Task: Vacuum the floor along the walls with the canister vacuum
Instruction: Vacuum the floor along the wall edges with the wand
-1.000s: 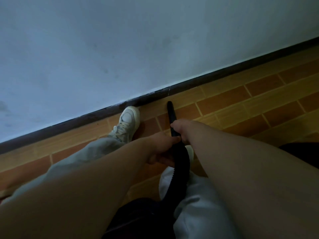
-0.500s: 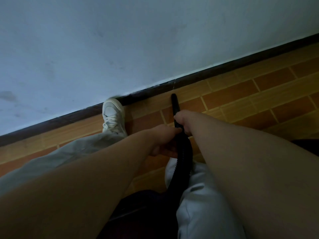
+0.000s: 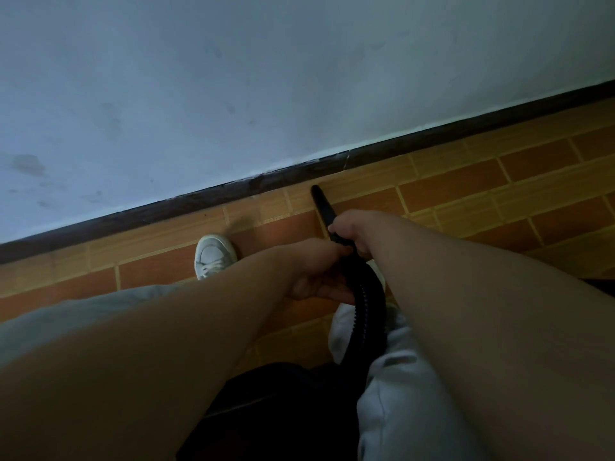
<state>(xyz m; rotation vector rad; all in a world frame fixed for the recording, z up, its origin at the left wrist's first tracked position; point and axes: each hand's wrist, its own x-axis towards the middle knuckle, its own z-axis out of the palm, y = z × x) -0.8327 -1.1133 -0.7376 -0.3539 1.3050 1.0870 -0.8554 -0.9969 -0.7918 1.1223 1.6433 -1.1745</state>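
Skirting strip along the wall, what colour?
The skirting strip is dark brown, almost black; head view.

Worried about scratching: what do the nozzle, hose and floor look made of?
The nozzle is smooth matte black, likely hard plastic. The hose is black and ribbed, probably flexible plastic. The floor shows brick-pattern tiles with pale grout lines, likely ceramic, though vinyl can't be ruled out.

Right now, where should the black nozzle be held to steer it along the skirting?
Grip the rigid base of the nozzle, ahead of the ribbed hose, from above and behind. The tip tapers thin and the hose flexes, so only the base steers. The right hand holds there.
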